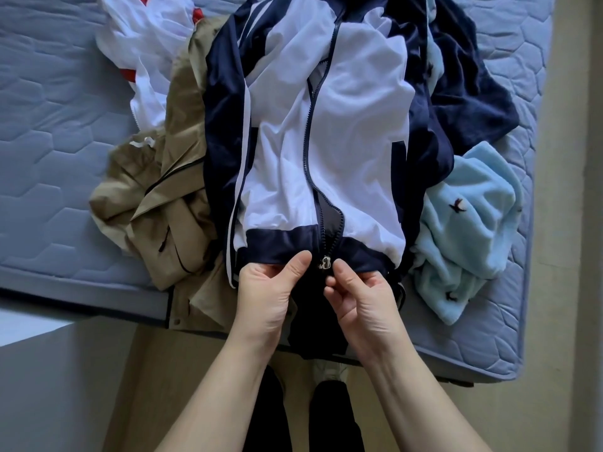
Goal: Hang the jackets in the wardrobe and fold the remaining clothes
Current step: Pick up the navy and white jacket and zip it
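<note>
Both hands, left hand (266, 285) and right hand (357, 293), pinch the jacket (326, 141) hem, hiding its zipper base.

satin-sheen jacket (326, 132); fleecy blue garment (470, 223); quilted mattress (49, 158)

The light is soft, cool and dim, with no hard-edged shadows. The white panels of the jacket (342, 132) are the brightest area and lose some fold detail to glare. The navy fabric and the dark gap near the bed's edge sink almost to black. The mattress (49, 151) curves at the left and far edges from wide-angle distortion. Focus is fair at centre, with fine texture smeared throughout.
</note>
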